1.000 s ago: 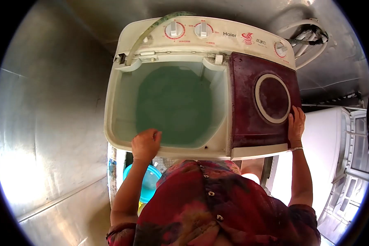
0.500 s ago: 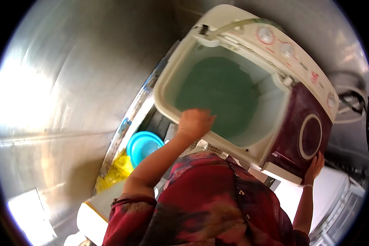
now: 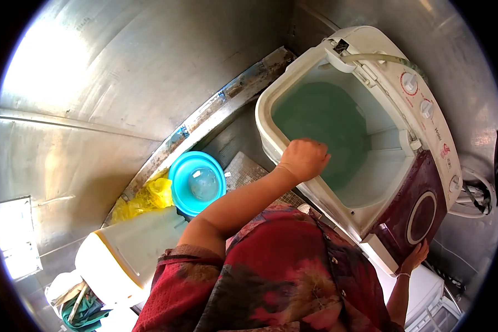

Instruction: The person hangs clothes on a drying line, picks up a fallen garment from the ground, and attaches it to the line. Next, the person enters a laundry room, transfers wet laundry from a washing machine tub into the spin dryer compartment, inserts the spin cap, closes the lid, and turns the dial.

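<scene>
A twin-tub washing machine stands in front of me, its wash tub uncovered and holding cloudy green water. My left hand is closed in a fist at the front rim of the wash tub, above the water. Whatever its curled fingers hold, if anything, is hidden. At the near right corner, my right hand lies with fingers stretched along the edge beside the dark red spin-side lid. A pale hose runs over the back of the machine.
On the floor to the left stands a blue basin with something clear in it. Beside it lie a yellow plastic bag and a large white container. Metal walls enclose the space. A coiled hose hangs at right.
The view has shifted, so the machine appears farther right and lower, with more floor showing. My left hand has curled tighter at the rim. My right hand stays on the machine's corner.
</scene>
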A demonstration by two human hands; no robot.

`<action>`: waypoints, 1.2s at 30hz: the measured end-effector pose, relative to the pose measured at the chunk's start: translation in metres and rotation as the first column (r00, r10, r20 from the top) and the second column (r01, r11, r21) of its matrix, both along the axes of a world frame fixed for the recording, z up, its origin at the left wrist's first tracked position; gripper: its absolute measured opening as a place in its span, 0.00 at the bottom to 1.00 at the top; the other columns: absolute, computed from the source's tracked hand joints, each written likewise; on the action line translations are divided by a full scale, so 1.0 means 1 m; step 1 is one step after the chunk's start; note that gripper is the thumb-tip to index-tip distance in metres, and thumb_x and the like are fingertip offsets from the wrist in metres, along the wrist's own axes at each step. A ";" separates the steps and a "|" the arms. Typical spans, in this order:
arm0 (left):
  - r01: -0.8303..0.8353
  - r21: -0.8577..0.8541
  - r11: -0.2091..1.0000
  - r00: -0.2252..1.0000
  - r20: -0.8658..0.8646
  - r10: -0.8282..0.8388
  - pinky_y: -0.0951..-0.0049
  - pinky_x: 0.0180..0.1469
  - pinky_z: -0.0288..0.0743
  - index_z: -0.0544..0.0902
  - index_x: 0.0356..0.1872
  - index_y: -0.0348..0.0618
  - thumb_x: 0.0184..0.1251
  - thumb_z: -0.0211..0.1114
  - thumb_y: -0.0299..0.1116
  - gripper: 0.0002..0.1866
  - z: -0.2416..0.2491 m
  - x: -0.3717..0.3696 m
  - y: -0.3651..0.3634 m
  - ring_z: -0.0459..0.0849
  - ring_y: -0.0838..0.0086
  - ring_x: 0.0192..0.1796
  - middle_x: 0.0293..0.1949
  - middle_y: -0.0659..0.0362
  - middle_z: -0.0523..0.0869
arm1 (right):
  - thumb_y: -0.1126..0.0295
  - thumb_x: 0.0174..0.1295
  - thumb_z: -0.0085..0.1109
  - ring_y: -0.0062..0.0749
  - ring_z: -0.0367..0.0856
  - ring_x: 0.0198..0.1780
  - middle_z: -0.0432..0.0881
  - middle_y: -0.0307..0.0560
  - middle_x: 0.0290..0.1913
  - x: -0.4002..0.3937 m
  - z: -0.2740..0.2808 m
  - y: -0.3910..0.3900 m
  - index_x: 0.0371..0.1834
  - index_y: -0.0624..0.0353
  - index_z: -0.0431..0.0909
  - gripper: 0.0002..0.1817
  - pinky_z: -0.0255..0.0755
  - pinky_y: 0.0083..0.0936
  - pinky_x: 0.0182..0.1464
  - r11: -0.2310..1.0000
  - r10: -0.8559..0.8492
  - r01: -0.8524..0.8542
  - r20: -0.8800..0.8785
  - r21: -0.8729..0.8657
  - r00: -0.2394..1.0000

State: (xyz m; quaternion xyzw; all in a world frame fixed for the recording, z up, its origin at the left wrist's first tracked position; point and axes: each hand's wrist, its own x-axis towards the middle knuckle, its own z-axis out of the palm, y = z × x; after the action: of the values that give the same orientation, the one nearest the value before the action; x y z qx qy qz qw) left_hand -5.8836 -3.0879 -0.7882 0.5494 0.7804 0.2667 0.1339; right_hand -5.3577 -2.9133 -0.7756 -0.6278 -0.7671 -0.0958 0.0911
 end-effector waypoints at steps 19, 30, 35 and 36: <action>-0.077 -0.199 0.977 0.996 -0.060 0.066 0.62 0.33 0.74 0.81 0.25 0.47 0.53 0.56 0.42 0.11 0.008 0.005 0.005 0.80 0.59 0.30 0.23 0.54 0.81 | 0.55 0.65 0.35 0.45 0.62 0.58 0.64 0.51 0.58 -0.004 0.000 -0.001 0.57 0.53 0.65 0.22 0.54 0.37 0.60 1.000 -0.030 0.030 0.019 0.003 0.999; -0.209 -0.241 0.948 0.971 -0.169 0.171 0.61 0.39 0.73 0.82 0.31 0.51 0.55 0.54 0.45 0.13 0.004 0.014 0.008 0.80 0.58 0.34 0.29 0.54 0.82 | 0.55 0.65 0.36 0.48 0.63 0.55 0.66 0.54 0.54 0.004 -0.006 0.004 0.56 0.54 0.66 0.21 0.57 0.38 0.56 0.987 0.129 -0.132 0.044 0.091 0.991; -0.256 -0.188 0.948 0.954 -0.207 0.217 0.62 0.44 0.72 0.82 0.34 0.52 0.56 0.52 0.46 0.15 -0.003 0.014 0.009 0.80 0.59 0.40 0.33 0.54 0.82 | 0.54 0.65 0.35 0.46 0.63 0.56 0.68 0.55 0.53 0.011 -0.012 0.011 0.54 0.56 0.67 0.22 0.54 0.36 0.58 0.978 0.176 -0.181 0.055 0.108 0.983; -0.247 -0.195 0.949 0.957 -0.204 0.207 0.62 0.44 0.72 0.82 0.34 0.52 0.56 0.52 0.46 0.15 -0.005 0.013 0.010 0.80 0.59 0.40 0.33 0.54 0.82 | 0.54 0.65 0.35 0.45 0.64 0.56 0.68 0.54 0.53 0.014 -0.015 0.013 0.54 0.56 0.67 0.22 0.54 0.36 0.58 0.975 0.178 -0.186 0.072 0.121 0.981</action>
State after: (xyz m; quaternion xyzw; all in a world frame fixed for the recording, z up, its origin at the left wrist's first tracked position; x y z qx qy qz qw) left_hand -5.8706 -3.0783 -0.7931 0.4595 0.8721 0.1419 0.0905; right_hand -5.3437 -2.9001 -0.7906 -0.5446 -0.8162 -0.1546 0.1157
